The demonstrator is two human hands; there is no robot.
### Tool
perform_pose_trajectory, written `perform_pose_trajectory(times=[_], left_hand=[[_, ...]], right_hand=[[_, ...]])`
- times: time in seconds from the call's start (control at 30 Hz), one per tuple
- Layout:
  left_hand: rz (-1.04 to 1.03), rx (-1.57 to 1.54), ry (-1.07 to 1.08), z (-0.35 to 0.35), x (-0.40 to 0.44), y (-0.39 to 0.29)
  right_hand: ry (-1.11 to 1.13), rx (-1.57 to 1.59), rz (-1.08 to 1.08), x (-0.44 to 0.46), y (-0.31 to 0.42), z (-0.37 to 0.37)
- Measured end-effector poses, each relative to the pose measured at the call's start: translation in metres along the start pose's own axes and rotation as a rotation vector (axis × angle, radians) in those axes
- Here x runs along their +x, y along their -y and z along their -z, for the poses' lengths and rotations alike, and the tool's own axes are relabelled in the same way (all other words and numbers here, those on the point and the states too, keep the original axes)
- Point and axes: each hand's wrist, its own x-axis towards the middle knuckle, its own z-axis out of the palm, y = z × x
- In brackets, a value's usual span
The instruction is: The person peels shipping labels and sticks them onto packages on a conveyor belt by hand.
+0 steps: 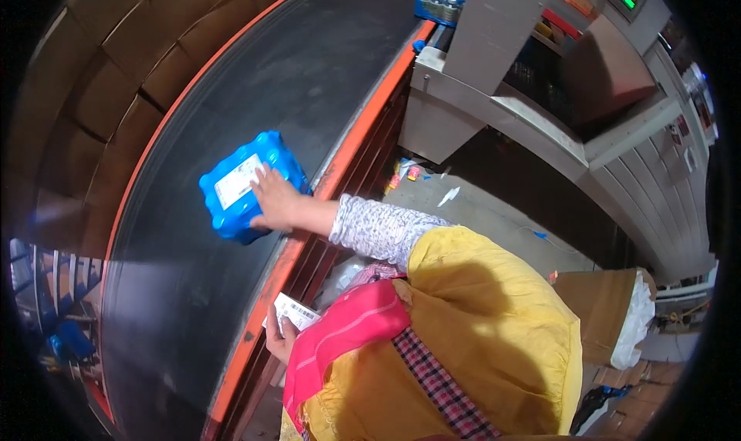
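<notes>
A blue shrink-wrapped pack (266, 151) with a bumpy top rests on the dark conveyor belt (193, 310). On top of it lies a white printed label (235, 183). My right hand (276, 199) lies on the pack with its fingers stretched out, the fingertips touching the label's edge. Lower down, beside the belt's orange rail, my left hand (282, 340) grips white barcode labels (297, 311) between its fingers. Pink cloth partly hides that hand.
Stacked cardboard boxes (100, 78) line the belt's far side. Another blue pack (440, 5) of bottles or jars sits at the top, beside a grey machine (494, 47) with a lit display. Scraps (413, 172) litter the floor; an open carton (598, 310) stands right.
</notes>
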Motion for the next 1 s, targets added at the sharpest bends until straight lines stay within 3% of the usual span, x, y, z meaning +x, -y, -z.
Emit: perform_pose_trajectory(times=[0.07, 0.13, 0.2, 0.27, 0.33, 0.37, 0.47, 0.53, 0.63, 0.73, 0.8, 0.87, 0.93, 0.97, 1.0], left_hand=[[-0.019, 0.157, 0.010, -0.003, 0.000, -0.005], [-0.118, 0.198, 0.103, -0.001, 0.007, 0.007], [-0.253, 0.204, 0.200, -0.002, 0.012, 0.013], [-0.274, 0.209, 0.203, -0.018, 0.008, -0.001], [-0.220, 0.109, 0.275, -0.026, 0.005, -0.015], [-0.153, 0.007, 0.346, -0.029, 0.006, -0.019], [-0.026, -0.055, 0.504, -0.009, 0.038, 0.020], [0.020, 0.074, 0.666, -0.004, 0.049, 0.022], [0.020, -0.015, 0.538, -0.024, 0.025, -0.003], [-0.136, 0.261, 0.506, -0.024, 0.033, 0.002], [0.351, 0.043, 0.286, -0.008, 0.067, 0.040], [0.243, -0.226, 0.201, -0.018, 0.047, 0.009], [0.214, -0.064, 0.078, -0.011, 0.065, 0.003], [0.081, -0.120, 0.037, 0.005, 0.088, 0.038], [-0.161, -0.047, 0.171, 0.034, 0.126, 0.076]], right_hand=[[0.000, 0.031, 0.120, -0.024, 0.014, -0.002], [0.279, 0.197, 0.256, -0.053, 0.025, 0.033], [0.470, 0.651, 0.205, -0.094, 0.037, 0.050], [0.588, 1.123, 0.292, -0.128, 0.036, 0.028], [0.292, 0.963, 0.359, -0.148, 0.037, 0.012], [0.028, 0.953, 0.380, -0.160, 0.038, 0.012], [-0.206, 0.944, 0.394, -0.171, 0.031, 0.014], [-0.205, 0.885, 0.349, -0.178, 0.030, 0.025], [-0.241, 0.777, 0.279, -0.189, 0.031, 0.025], [-0.355, 0.650, 0.296, -0.196, 0.025, 0.030], [-0.539, 0.642, 0.324, -0.201, 0.020, 0.042], [-0.692, 0.673, 0.272, -0.207, 0.012, 0.055], [-0.821, 0.757, 0.155, -0.217, 0.004, 0.067], [-0.843, 0.791, 0.055, -0.224, -0.003, 0.072], [-0.913, 0.776, -0.094, -0.232, -0.008, 0.076]])
